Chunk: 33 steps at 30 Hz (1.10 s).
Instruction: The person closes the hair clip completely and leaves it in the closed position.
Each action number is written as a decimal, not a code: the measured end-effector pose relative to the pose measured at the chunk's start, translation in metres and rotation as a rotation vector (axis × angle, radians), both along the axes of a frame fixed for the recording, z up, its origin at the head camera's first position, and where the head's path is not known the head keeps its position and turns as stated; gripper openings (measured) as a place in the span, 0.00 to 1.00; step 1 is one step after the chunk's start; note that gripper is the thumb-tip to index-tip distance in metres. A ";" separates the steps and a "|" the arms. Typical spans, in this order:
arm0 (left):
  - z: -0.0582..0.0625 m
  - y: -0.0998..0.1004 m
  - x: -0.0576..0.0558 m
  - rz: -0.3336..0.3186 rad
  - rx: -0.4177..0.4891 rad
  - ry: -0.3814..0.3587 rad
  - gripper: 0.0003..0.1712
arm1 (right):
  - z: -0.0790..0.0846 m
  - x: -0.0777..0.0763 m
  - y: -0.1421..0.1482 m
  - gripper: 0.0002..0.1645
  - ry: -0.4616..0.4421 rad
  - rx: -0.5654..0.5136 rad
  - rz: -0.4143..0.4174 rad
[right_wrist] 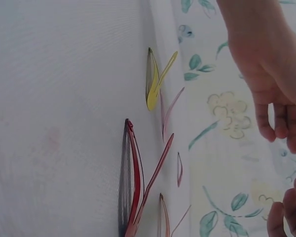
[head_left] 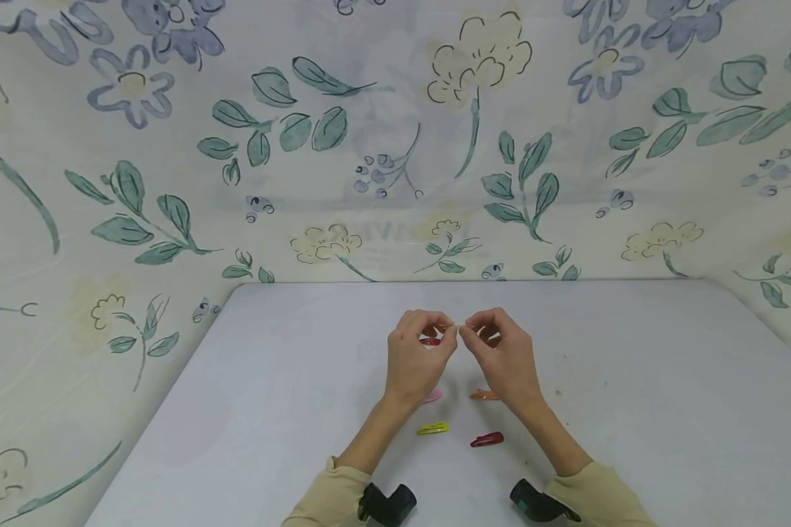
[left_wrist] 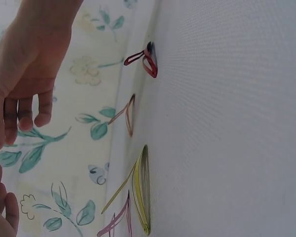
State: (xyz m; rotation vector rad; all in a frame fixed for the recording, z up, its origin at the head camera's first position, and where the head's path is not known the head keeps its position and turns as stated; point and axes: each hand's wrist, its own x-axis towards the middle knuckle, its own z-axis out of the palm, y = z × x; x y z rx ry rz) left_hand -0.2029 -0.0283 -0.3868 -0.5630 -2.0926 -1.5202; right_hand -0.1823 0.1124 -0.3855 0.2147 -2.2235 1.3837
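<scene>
Over the far middle of the table, my left hand and right hand meet fingertip to fingertip. Between them they pinch a small, thin, pale thing; its kind I cannot tell. Beneath the left fingers shows a red snap hair clip. A pink clip is partly covered by the left wrist, and an orange clip lies beside the right wrist. Closer to me are a yellow clip and a dark red clip. In the wrist views, the yellow clip and dark red clip stand sprung apart.
A white tabletop spreads around the hands, with its far edge against a flower-printed cloth. Black wrist cameras sit at both cuffs, the left camera and right camera, below light yellow sleeves.
</scene>
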 end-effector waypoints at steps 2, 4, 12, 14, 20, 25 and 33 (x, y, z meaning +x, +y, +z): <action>0.000 0.000 0.000 0.011 -0.005 0.008 0.04 | 0.000 0.000 0.000 0.08 0.003 0.004 0.000; 0.000 0.001 0.000 0.021 -0.011 0.014 0.05 | -0.001 0.000 0.000 0.08 0.009 0.005 -0.004; 0.000 0.002 -0.001 0.038 -0.012 0.034 0.04 | -0.003 0.001 -0.002 0.09 0.041 0.015 -0.031; -0.001 0.002 -0.001 0.042 -0.005 0.040 0.03 | -0.003 0.001 -0.003 0.09 0.048 0.020 -0.038; -0.002 0.001 -0.001 0.047 -0.020 0.046 0.03 | -0.004 0.001 -0.004 0.07 0.044 0.026 -0.043; -0.003 0.000 -0.002 0.022 -0.034 0.015 0.04 | -0.005 0.000 -0.003 0.07 0.004 0.030 -0.035; -0.008 -0.002 -0.004 0.014 -0.036 -0.018 0.02 | -0.007 -0.001 -0.003 0.08 -0.037 0.023 -0.005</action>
